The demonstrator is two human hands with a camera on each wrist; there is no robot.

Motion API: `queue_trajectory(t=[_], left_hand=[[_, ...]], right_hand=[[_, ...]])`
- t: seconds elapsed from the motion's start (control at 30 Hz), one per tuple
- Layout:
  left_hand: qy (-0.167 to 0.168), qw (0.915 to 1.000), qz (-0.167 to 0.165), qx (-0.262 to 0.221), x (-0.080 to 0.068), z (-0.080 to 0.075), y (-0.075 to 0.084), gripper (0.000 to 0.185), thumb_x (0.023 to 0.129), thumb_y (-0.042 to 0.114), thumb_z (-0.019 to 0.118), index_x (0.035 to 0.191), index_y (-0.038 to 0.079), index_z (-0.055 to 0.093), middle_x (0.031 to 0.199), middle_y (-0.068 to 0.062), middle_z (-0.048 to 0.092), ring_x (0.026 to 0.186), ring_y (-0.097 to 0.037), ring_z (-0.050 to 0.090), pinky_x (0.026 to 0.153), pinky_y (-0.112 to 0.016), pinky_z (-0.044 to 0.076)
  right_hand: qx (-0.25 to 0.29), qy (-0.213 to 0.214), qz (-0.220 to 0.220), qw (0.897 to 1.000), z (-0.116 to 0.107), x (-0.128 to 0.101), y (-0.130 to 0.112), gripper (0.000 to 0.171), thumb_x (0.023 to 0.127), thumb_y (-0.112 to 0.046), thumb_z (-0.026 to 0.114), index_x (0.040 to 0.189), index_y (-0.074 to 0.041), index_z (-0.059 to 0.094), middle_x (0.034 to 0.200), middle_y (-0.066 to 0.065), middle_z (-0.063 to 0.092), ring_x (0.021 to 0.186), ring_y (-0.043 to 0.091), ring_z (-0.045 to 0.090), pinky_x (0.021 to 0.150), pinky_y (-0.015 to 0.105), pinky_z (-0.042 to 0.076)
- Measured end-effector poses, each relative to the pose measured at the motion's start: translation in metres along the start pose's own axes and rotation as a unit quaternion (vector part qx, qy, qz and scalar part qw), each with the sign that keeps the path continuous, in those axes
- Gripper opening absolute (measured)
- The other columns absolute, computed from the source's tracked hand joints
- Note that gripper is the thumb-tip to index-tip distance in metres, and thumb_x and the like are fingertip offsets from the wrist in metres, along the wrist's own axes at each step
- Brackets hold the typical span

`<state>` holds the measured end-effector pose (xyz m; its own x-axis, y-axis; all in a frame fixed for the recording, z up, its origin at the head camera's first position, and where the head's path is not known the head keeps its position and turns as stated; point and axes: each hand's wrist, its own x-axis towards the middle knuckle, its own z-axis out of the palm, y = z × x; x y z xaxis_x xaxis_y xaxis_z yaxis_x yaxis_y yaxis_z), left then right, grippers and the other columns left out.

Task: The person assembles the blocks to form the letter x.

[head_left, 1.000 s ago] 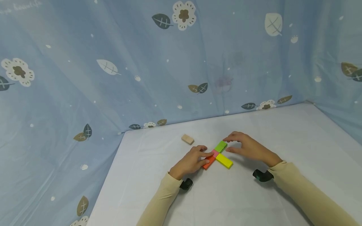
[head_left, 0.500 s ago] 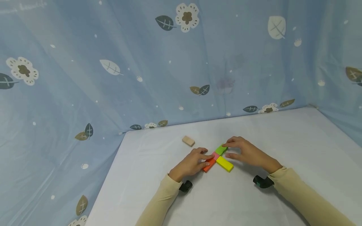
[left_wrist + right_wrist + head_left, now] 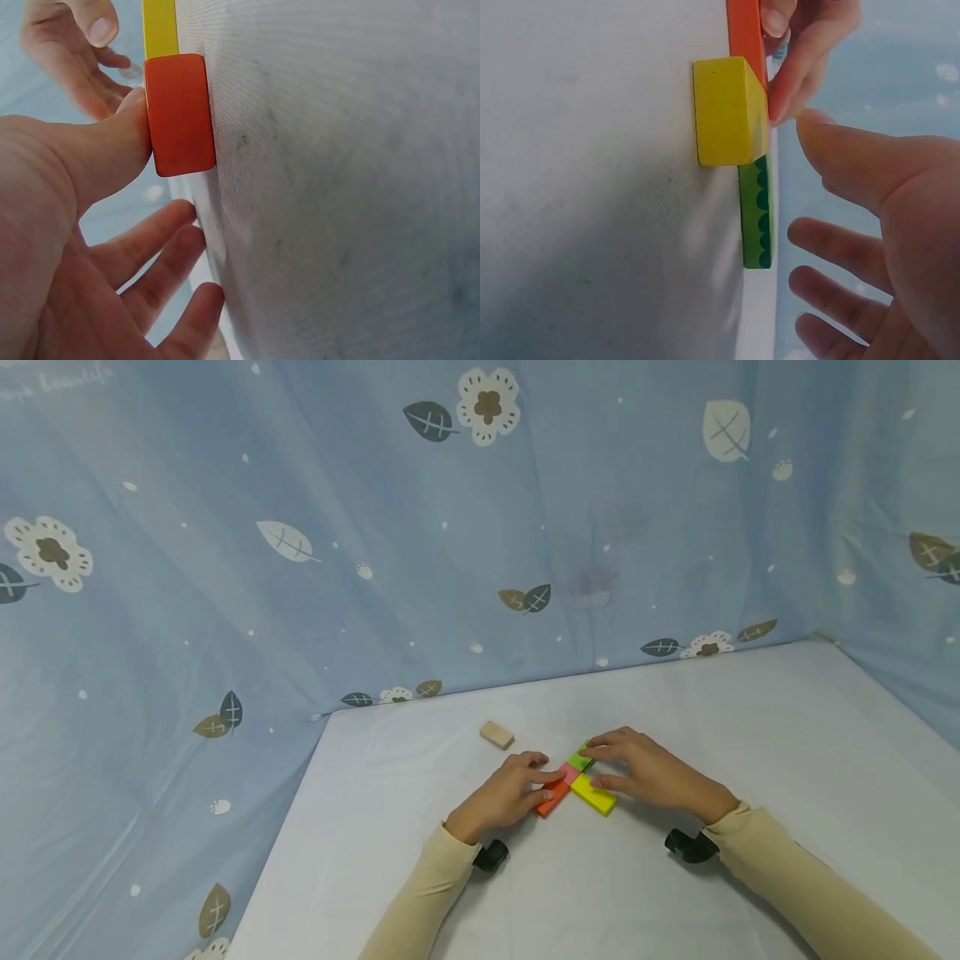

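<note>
Red (image 3: 551,803), green (image 3: 580,760) and yellow (image 3: 596,797) wooden blocks lie flat on the white table, meeting at a small pink piece (image 3: 571,774). My left hand (image 3: 502,793) rests on the near-left side, thumb on the red block and index finger at the pink piece. In the left wrist view its other fingers are spread near the tabletop. My right hand (image 3: 651,774) is over the other side, index finger over the green block and thumb above the yellow one. The right wrist view shows its fingers apart, with dark green scallops along the green block's side (image 3: 762,214).
A plain wooden block (image 3: 497,735) lies behind my left hand. A blue curtain (image 3: 420,527) with flowers and leaves rises along the table's back and left edges. Black wrist devices are strapped under both sleeves (image 3: 802,877).
My right hand has moved left, from beside the green block to over it, its thumb now above the yellow block. My left hand has stayed on the red and pink pieces.
</note>
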<state>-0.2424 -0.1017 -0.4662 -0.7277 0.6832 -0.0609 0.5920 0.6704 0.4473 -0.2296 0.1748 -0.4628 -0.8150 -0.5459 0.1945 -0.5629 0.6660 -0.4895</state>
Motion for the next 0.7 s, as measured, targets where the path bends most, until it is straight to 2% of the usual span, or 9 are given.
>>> queue_trajectory(t=[0.07, 0.37, 0.7], left_hand=[[0.001, 1.0000, 0.002, 0.001, 0.0000, 0.0003, -0.0004, 0.043, 0.104, 0.023, 0.063, 0.147, 0.023, 0.058, 0.155, -0.012, 0.050, 0.140, -0.031, 0.049, 0.118, -0.046, 0.043], [0.000, 1.0000, 0.001, -0.006, -0.0001, 0.0001, 0.0006, 0.043, 0.104, 0.023, 0.063, 0.147, 0.022, 0.058, 0.155, -0.013, 0.050, 0.141, -0.031, 0.049, 0.118, -0.046, 0.042], [0.005, 1.0000, 0.004, -0.005, -0.0004, 0.0000, 0.0004, 0.042, 0.104, 0.022, 0.064, 0.146, 0.022, 0.060, 0.154, -0.014, 0.051, 0.140, -0.031, 0.049, 0.118, -0.046, 0.042]], right_hand=[[-0.008, 0.001, -0.006, 1.000, -0.0005, 0.0006, -0.0012, 0.049, 0.092, -0.030, 0.079, 0.135, -0.010, 0.069, 0.139, 0.013, 0.067, 0.126, 0.036, 0.059, 0.103, 0.058, 0.051], [-0.024, -0.012, 0.017, 0.999, -0.0021, 0.0003, -0.0049, 0.048, 0.091, -0.030, 0.080, 0.134, -0.011, 0.070, 0.125, 0.004, 0.075, 0.115, 0.027, 0.064, 0.097, 0.050, 0.056], [-0.027, -0.019, 0.015, 0.999, -0.0010, 0.0003, -0.0065, 0.048, 0.091, -0.029, 0.080, 0.135, -0.010, 0.070, 0.128, 0.007, 0.074, 0.119, 0.033, 0.067, 0.099, 0.054, 0.055]])
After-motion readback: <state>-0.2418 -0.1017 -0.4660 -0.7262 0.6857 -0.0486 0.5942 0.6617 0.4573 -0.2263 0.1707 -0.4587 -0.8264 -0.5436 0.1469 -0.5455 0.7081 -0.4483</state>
